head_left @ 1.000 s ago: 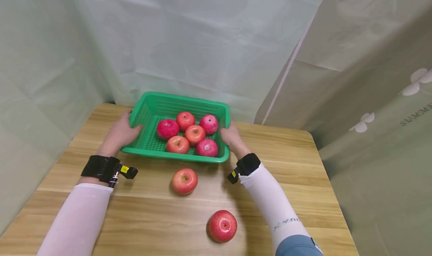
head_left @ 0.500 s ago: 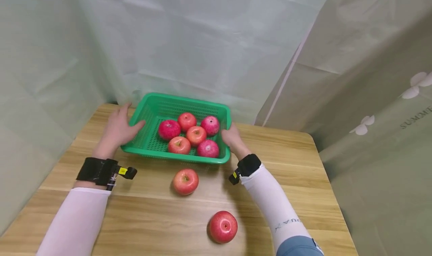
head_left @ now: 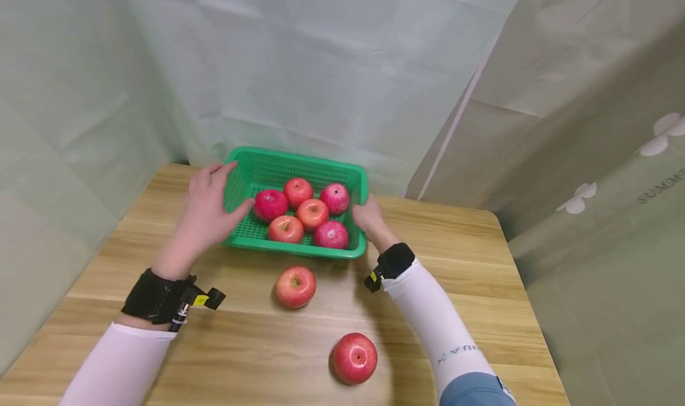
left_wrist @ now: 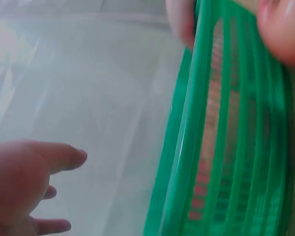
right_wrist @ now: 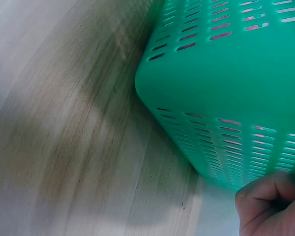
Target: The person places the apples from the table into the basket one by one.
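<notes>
A green plastic basket (head_left: 299, 248) with slotted walls stands at the back of the table, several red and pink apples (head_left: 313, 214) inside it. My right hand (head_left: 369, 217) grips its right rim, thumb over the inner side; in the right wrist view the curled fingers (right_wrist: 270, 201) are at the basket's outer wall. My left hand (head_left: 210, 208) holds nothing, its fingers spread over the basket's left end and hiding part of that rim. In the left wrist view the thumb and fingers stand apart from the basket wall (left_wrist: 187, 147).
In front of the basket one apple (head_left: 296, 286) lies on the wooden table (head_left: 241, 346). Another, redder apple (head_left: 355, 358) lies nearer, to the right. Pale curtain sheets (head_left: 321, 67) hang close behind the basket and along both sides.
My left hand has let go of the basket's left rim, opened its fingers and moved right over that end. The right hand keeps its grip; the basket and apples stay in place.
</notes>
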Demonstrator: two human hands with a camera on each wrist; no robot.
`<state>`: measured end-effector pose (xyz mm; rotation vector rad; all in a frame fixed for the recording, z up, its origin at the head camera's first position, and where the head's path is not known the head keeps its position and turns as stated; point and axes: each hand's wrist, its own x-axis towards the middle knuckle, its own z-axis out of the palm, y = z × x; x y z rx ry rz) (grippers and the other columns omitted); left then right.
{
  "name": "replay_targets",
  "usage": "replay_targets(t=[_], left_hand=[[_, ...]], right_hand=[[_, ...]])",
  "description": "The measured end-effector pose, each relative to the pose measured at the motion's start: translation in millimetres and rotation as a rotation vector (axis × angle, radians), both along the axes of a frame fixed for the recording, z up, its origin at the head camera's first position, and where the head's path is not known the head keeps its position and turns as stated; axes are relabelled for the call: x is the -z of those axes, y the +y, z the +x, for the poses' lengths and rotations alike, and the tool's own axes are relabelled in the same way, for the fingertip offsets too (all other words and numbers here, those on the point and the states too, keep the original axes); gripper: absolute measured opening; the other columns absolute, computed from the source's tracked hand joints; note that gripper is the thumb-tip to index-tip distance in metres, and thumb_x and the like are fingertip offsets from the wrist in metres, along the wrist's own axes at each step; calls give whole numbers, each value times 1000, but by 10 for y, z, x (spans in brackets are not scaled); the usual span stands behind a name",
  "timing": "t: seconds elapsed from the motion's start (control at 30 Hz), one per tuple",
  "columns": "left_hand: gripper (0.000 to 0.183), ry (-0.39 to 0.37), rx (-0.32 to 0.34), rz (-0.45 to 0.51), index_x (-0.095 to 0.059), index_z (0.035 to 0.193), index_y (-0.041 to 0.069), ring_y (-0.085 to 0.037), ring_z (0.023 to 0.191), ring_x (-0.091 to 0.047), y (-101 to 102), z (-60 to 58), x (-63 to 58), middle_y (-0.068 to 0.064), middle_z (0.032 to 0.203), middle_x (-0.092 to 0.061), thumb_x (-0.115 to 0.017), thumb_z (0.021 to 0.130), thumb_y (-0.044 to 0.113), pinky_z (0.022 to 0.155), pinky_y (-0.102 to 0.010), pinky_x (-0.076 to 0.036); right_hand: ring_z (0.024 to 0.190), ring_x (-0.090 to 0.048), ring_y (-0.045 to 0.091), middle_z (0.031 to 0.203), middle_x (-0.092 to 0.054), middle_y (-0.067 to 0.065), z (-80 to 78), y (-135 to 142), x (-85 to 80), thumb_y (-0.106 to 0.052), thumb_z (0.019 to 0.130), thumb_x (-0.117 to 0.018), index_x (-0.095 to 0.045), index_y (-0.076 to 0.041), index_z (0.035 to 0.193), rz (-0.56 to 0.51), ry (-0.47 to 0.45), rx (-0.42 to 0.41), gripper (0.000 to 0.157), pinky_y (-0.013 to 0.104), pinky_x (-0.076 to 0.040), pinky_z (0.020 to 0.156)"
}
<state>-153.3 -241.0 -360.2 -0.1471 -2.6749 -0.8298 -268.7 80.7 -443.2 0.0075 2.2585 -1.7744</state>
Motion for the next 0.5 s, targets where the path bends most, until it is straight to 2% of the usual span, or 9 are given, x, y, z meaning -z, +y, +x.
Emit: replay_targets(t=[0.2, 0.37, 0.5], left_hand=[[71, 91, 157, -30, -52, 151, 0, -51, 139, -39, 372, 159, -34, -29, 151, -45, -84, 92, 23, 109, -73, -32], [64, 132, 253, -44, -57, 142, -2, -48, 138, -43, 547, 233, 31, -27, 147, -50, -86, 90, 22, 109, -69, -35], [60, 140, 365, -50, -61, 136, -1, -40, 136, -48, 686, 315, 86, -21, 144, -55, -89, 87, 22, 110, -63, -40]], right_hand=[[131, -56, 43, 144, -55, 26, -16, 6, -14, 2, 101, -45, -49, 1, 147, 26, 19, 2, 46, 59, -52, 102], [128, -57, 40, 142, -56, 25, -23, -10, -15, 2, 100, -46, -50, 1, 145, 39, 34, 1, 45, 57, -53, 100], [128, -57, 41, 143, -56, 26, -30, -23, 1, 2, 100, -46, -50, 1, 146, 44, 35, 5, 46, 56, -53, 100]])
